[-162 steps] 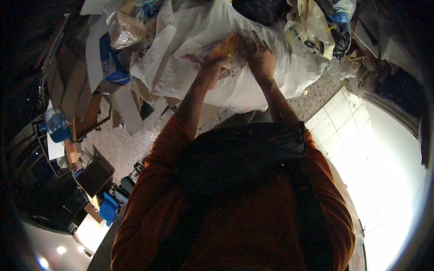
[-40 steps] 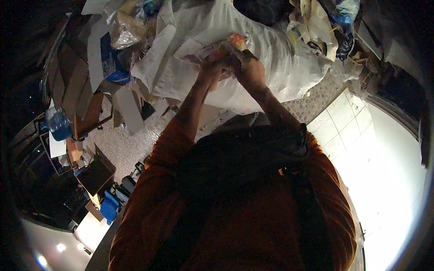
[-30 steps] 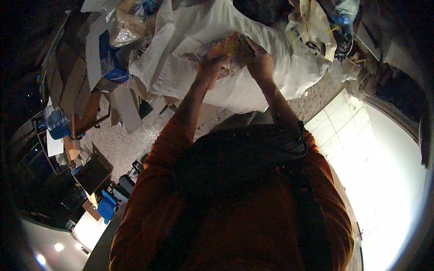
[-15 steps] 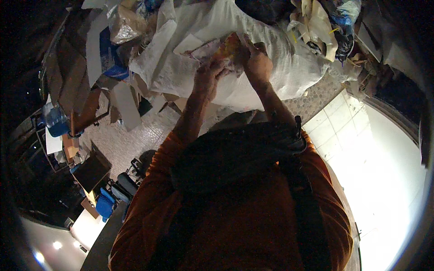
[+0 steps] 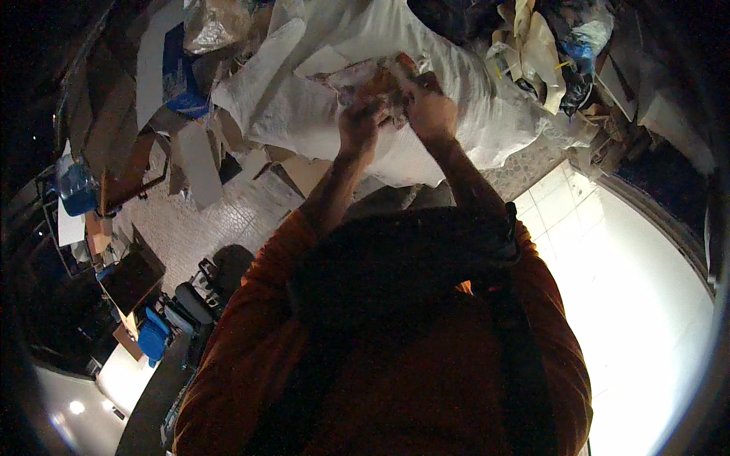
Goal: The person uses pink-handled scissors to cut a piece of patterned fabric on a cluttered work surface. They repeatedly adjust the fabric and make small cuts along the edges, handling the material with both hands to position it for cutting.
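Note:
Over a large white woven sack (image 5: 487,114), both my hands are on a crumpled, filmy wrapper (image 5: 357,78) with pinkish, whitish and orange-brown parts. My left hand (image 5: 359,128) has its fingers closed on the wrapper's near edge. Close beside it, my right hand (image 5: 433,114) is closed at the wrapper's right side, with a finger reaching along it. Dim light blurs the fingertips. A pale flat piece (image 5: 321,62) lies on the sack just left of the wrapper.
Flattened cardboard (image 5: 199,163) and a blue-and-white box (image 5: 182,83) crowd the left side. Plastic and paper scraps (image 5: 541,64) are heaped at the right. A blue water jug (image 5: 76,190) and blue chair (image 5: 153,334) stand farther left. Bright floor tiles (image 5: 559,201) lie at right.
My left hand has shifted slightly right, nearer my right hand, and the wrapper shows more spread out. The surroundings on the left have slid left and up in the view.

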`<state>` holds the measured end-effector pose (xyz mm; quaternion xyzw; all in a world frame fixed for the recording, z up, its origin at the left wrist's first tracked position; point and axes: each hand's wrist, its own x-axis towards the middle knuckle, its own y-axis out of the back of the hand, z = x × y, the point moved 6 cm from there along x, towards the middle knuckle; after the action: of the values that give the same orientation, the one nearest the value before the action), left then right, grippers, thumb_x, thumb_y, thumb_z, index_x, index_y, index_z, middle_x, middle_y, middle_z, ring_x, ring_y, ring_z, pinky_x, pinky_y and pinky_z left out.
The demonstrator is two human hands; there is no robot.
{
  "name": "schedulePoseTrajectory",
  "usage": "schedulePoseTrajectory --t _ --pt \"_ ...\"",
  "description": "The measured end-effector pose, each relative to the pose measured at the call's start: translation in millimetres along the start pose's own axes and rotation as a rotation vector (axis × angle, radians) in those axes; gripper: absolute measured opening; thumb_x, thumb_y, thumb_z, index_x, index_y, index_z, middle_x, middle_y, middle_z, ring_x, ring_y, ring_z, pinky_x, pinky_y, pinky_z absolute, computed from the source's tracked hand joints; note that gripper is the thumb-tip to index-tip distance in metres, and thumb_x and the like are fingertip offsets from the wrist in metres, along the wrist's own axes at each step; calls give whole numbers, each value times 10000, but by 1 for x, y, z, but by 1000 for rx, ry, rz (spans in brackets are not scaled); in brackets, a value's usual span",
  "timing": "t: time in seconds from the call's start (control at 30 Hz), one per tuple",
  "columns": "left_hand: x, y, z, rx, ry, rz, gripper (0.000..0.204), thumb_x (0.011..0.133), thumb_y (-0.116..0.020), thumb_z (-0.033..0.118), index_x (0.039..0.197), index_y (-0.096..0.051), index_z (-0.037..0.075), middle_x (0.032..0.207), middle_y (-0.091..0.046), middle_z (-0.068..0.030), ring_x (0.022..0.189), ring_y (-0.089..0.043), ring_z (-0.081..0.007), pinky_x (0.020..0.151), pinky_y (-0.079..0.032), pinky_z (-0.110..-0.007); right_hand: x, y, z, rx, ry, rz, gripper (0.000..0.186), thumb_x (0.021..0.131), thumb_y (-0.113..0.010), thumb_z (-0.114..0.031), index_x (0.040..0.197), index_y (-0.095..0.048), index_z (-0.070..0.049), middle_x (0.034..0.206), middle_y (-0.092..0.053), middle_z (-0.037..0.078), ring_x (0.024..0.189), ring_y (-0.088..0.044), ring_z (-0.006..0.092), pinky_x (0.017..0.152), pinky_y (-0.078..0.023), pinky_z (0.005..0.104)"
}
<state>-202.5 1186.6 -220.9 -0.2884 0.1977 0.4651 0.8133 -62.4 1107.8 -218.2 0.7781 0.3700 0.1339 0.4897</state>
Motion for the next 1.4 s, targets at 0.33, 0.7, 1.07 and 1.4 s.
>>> schedulePoseTrajectory --t 0.33,0.7,1.07,1.4 --pt "-1 -3 4 -48 -15 56 125 958 -623 72 1060 -648 5 990 -654 -79 906 -647 -198 804 -559 -373 17 28 -8 -15 -160 -262 419 966 -558 -362 1384 -578 -331 1268 -629 169 1014 -668 392 834 -546 522" --pt "0 1 2 6 5 51 138 956 -631 67 1065 -644 -16 1008 -667 -90 902 -667 -218 818 -576 -387 14 40 -22 10 -18 -147 528 943 -607 -425 1453 -471 -395 1223 -664 184 997 -692 384 808 -571 498" --pt "-6 -13 16 -2 20 2 141 960 -618 68 1063 -659 -19 955 -679 -90 826 -662 -195 782 -569 -367 -9 22 -28 76 119 -74 401 940 -604 -298 1339 -619 -265 1249 -637 204 1061 -655 407 861 -541 511" --pt "3 -7 9 -19 5 -28 185 944 -655 135 1075 -628 7 989 -642 -74 899 -676 -208 796 -568 -382 2 36 5 346 100 206 367 940 -664 -243 1299 -666 -164 973 -671 184 901 -665 372 800 -530 444"
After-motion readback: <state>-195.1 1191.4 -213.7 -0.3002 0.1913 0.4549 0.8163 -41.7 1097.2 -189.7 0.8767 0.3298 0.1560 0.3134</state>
